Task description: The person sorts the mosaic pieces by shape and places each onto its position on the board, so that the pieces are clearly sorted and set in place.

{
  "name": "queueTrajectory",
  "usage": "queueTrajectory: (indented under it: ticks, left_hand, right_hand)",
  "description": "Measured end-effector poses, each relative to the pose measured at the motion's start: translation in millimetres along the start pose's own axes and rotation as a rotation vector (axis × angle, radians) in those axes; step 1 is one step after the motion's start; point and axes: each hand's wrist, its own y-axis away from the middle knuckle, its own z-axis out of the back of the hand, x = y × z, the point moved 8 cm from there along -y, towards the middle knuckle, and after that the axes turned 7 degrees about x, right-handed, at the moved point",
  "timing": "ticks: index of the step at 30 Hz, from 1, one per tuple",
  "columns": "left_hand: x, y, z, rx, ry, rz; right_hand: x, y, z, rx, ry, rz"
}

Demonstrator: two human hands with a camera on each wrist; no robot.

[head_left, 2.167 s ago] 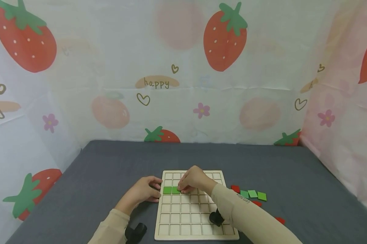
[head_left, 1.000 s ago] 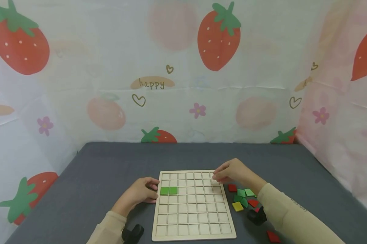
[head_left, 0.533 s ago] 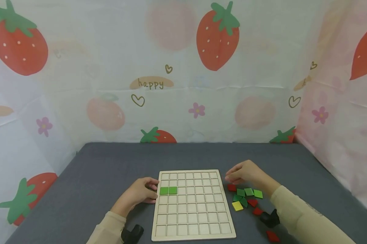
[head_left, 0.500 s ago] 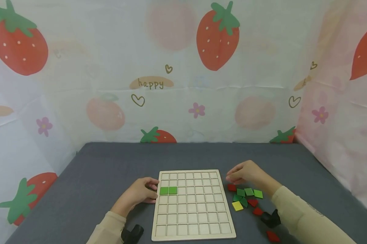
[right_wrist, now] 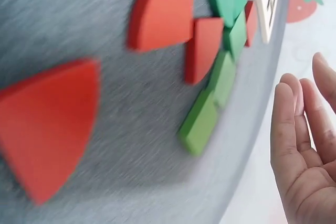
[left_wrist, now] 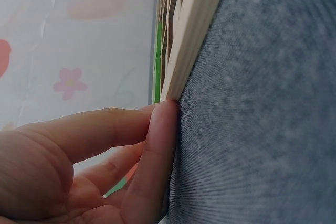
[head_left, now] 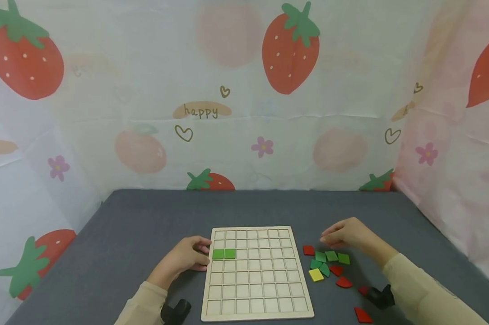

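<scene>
A pale wooden grid board (head_left: 264,289) lies flat on the dark cloth, with two green square tiles (head_left: 224,254) side by side in its third row at the left. My left hand (head_left: 184,257) rests its fingertips against the board's left edge; in the left wrist view the fingertips (left_wrist: 164,121) touch the side of the wood. My right hand (head_left: 351,234) hovers beyond the loose pieces, right of the board. Its fingers (right_wrist: 283,124) are extended and slightly bent, holding nothing. Below it lie several green tiles (head_left: 331,256).
Nearer pieces include a yellow tile (head_left: 316,275), a red square (head_left: 308,250) and red quarter-round pieces (head_left: 344,282), one of them (head_left: 363,314) close to the front. A black wrist mount (head_left: 381,297) partly covers another red piece. Patterned curtains (head_left: 244,149) enclose the table.
After leaving the two green tiles on the board, my right hand has moved right, past the board's edge, to above the loose pieces. My left hand has stayed at the board's left edge.
</scene>
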Motion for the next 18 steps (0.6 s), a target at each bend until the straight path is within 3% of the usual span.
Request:
queueTrajectory:
  ticks: [12, 18]
  left_hand:
    - [1.3, 0.3, 1.3, -0.002, 0.0, -0.019]
    - [2.5, -0.7, 1.5, -0.012, -0.004, -0.012]
  right_hand:
    - [-39.2, 8.3, 24.0, -0.017, 0.01, -0.041]
    - [-55.5, 13.8, 32.3, 0.018, -0.024, -0.058]
